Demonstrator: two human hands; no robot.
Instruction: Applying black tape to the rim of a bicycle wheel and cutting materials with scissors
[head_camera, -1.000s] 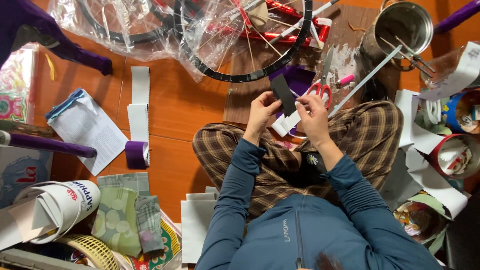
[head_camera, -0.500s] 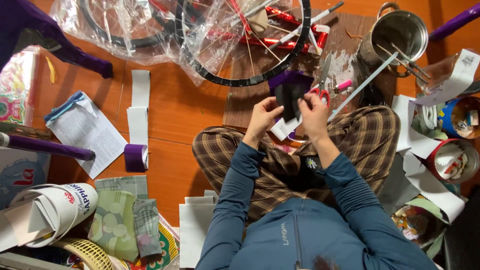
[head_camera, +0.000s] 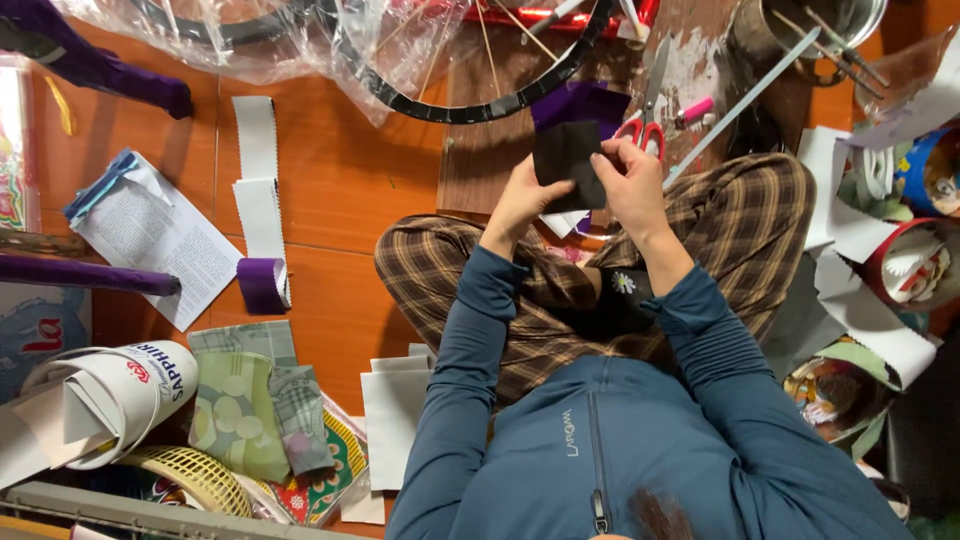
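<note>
Hands pinch a flat black rectangular sheet above the lap — left hand clamped on its lower left edge, right hand clamped on the right edge, with purple fabric just behind it. Red-handled scissors lie near the right hand on a paint-smeared board. Far left on the orange floor — a printed paper sheet, white strips, and a rolled white paper tube with red-and-blue print.

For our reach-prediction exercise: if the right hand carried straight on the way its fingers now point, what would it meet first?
Probably the red-handled scissors, just beyond the right hand, which holds a black piece; depth is unclear.
</note>
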